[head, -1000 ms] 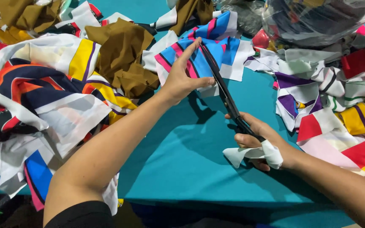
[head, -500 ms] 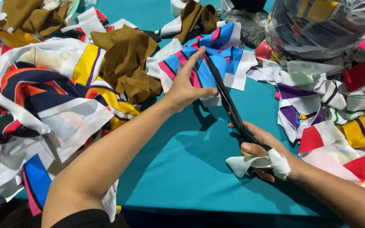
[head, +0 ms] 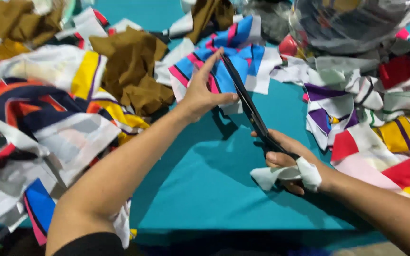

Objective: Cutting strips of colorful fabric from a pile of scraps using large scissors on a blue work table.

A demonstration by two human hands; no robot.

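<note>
Head view, left to right. Far left: heap of fabric scraps (head: 39, 114), white, yellow, navy, orange-striped, spilling over the teal worktop (head: 205, 189). Next, crumpled brown cloth (head: 134, 71), touching the heap. Left hand (head: 204, 90) reaches forward from lower left, fingers spread flat and pressing on a blue, pink and white striped fabric piece (head: 236, 57); thumb on its near edge, no clenched grasp, just pinning it down. Just right of that hand, black scissors (head: 247, 106) lie angled up and away, blades closed or nearly so, tip over the striped piece beside the left fingers. Right hand (head: 285, 159) grips the scissor handles, fingers curled through them; white cloth strip (head: 290, 173) wrapped around this hand near the wrist. Far right: more scraps (head: 376, 118), purple-striped, red, yellow, white, piled on the worktop. Top right: clear plastic bag (head: 357, 19) stuffed with fabric.
</note>
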